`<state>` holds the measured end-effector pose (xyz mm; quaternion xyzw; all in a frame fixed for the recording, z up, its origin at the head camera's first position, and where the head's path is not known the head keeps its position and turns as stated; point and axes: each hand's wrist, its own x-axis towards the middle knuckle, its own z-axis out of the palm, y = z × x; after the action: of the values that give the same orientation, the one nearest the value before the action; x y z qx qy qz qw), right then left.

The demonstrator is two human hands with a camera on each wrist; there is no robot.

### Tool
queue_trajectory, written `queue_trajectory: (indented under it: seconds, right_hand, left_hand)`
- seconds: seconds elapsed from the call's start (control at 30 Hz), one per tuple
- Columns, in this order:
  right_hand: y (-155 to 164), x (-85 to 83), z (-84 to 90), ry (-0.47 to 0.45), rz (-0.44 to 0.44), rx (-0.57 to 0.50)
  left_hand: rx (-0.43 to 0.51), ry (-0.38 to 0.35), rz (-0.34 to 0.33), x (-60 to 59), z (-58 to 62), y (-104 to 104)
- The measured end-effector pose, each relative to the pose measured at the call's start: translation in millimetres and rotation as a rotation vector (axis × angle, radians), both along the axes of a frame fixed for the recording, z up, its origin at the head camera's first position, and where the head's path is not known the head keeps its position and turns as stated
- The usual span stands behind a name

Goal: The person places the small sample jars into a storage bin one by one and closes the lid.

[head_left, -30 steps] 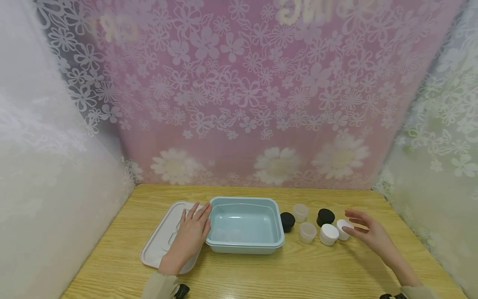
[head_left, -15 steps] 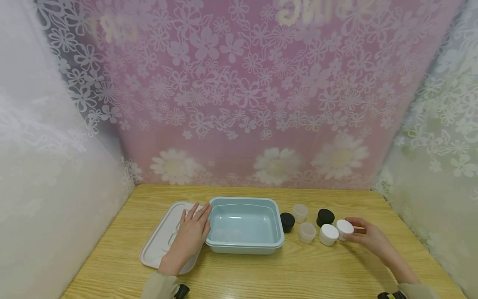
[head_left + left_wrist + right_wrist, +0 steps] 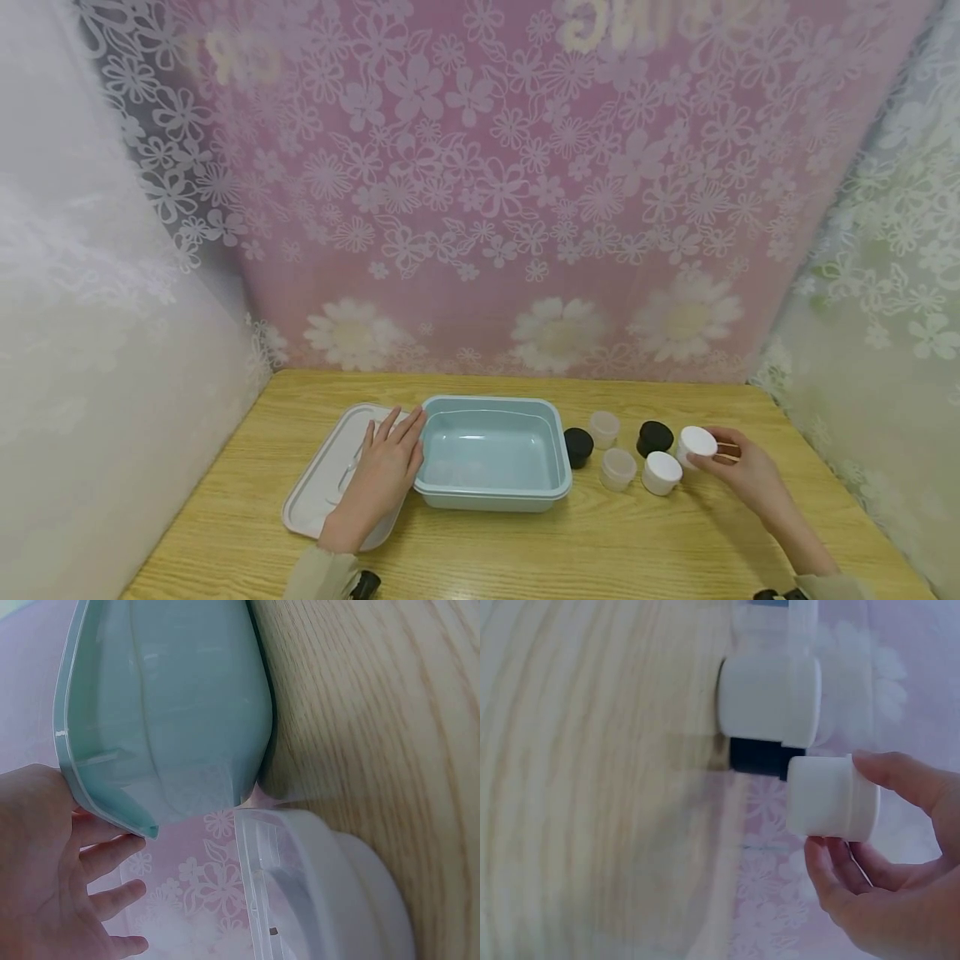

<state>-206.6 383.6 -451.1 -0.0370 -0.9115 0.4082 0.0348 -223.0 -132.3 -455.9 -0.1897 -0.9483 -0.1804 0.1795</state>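
Observation:
My right hand pinches a small white lidded jar between thumb and fingers. In the right wrist view this white jar is held off the table, apart from the other white jar. My left hand lies with extended fingers over the pale lid and touches the left rim of the light blue rectangular box. In the left wrist view the left hand has its fingers spread at the box's rim. Nothing lies inside the box.
Right of the box stand two black-lidded jars, one beside its wall and one farther right. Two translucent jars, one behind and one in front, stand between. A patterned curtain closes off the back of the wooden table.
My right hand has closed its fingers on the white jar and raised it slightly, away from the neighbouring white one. The left hand has stayed at the box.

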Motion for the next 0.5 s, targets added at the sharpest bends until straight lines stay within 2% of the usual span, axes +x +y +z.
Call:
queue_trajectory:
  seconds: [0.27, 0.5]
  right_hand:
    - [-16.0, 2.5, 12.5, 0.135, -0.012, -0.023]
    - [-37.0, 4.2, 21.9, 0.189, 0.015, -0.086]
  left_hand:
    - [0.008, -0.015, 0.008, 0.0, -0.1, 0.1]
    - [0.010, -0.007, 0.000, 0.4, -1.1, 0.1]
